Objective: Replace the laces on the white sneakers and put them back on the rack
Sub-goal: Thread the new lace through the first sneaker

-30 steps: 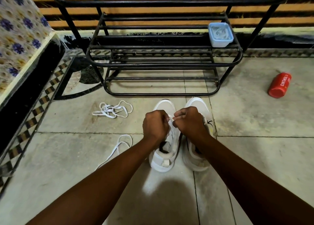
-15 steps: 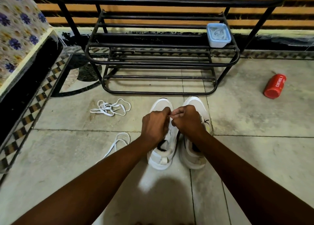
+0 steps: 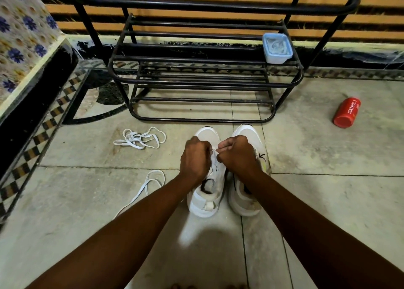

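Two white sneakers stand side by side on the tiled floor, toes toward the black metal rack (image 3: 201, 120). Over the left sneaker (image 3: 206, 199) my left hand (image 3: 195, 159) and my right hand (image 3: 237, 155) are curled close together, each pinching a piece of thin white lace between them. The right sneaker (image 3: 251, 138) is partly hidden under my right wrist. A bundled white lace (image 3: 140, 138) lies on the floor to the left. Another loose white lace (image 3: 150, 185) trails beside my left forearm.
A light blue lidded container (image 3: 277, 48) sits on the rack's upper shelf at the right. A red bottle (image 3: 347, 112) lies on the floor to the right. A floral-covered seat (image 3: 21, 39) and a dark step edge (image 3: 32, 96) border the left side.
My hands stayed over the left sneaker, shifting slightly as they worked the lace. The view has drifted a little; nothing else moved.
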`<state>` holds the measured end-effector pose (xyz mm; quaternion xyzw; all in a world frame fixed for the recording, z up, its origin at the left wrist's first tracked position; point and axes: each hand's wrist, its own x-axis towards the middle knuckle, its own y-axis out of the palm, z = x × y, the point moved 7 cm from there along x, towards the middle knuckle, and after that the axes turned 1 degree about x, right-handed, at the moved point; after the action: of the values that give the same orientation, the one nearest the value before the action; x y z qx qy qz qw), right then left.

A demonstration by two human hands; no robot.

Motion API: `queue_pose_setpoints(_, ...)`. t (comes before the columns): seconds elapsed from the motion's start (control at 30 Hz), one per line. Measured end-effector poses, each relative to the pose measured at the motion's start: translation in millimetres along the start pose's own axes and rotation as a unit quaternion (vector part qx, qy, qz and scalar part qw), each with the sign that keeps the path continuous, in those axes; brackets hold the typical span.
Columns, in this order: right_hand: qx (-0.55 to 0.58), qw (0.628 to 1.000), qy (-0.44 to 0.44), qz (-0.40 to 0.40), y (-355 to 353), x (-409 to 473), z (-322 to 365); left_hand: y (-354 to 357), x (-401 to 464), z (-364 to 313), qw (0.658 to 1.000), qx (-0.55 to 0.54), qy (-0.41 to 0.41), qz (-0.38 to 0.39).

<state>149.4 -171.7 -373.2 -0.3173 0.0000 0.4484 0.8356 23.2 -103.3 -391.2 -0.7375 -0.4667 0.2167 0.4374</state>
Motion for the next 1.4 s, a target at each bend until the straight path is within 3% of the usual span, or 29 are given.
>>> queue_pose_setpoints(0.2, -0.005, 1.000, -0.007, -0.022, 0, -2, 2, 4, 8, -4, 0.998, 0.038, -0.027, 0.033)
queue_pose_setpoints(0.4, 0.021, 1.000, 0.010, -0.011, 1, -5, -3, 2, 11, 2, 0.990, -0.040, -0.130, 0.031)
queue_pose_setpoints(0.53, 0.042, 0.999, 0.016, -0.008, -4, -8, -5, -6, 5, 5, 0.981, -0.150, -0.120, 0.013)
queue_pose_setpoints(0.67, 0.037, 0.999, 0.018, -0.009, -8, -11, -3, -7, 1, 8, 0.977, -0.191, -0.089, 0.040)
queue_pose_setpoints(0.9, 0.040, 0.999, 0.013, 0.000, -10, -12, 0, 5, -1, 16, 0.967, -0.147, -0.207, -0.027)
queue_pose_setpoints(1.13, 0.011, 1.000, 0.020, -0.004, -9, -13, 2, -3, 8, 7, 0.980, -0.098, -0.171, -0.037)
queue_pose_setpoints(1.3, 0.007, 0.999, 0.036, -0.001, -10, -16, 2, -10, 2, 9, 0.978, -0.145, -0.134, -0.062)
queue_pose_setpoints(1.4, 0.011, 0.999, 0.047, 0.001, -2, -11, -1, -3, 3, 16, 0.971, -0.200, -0.127, -0.037)
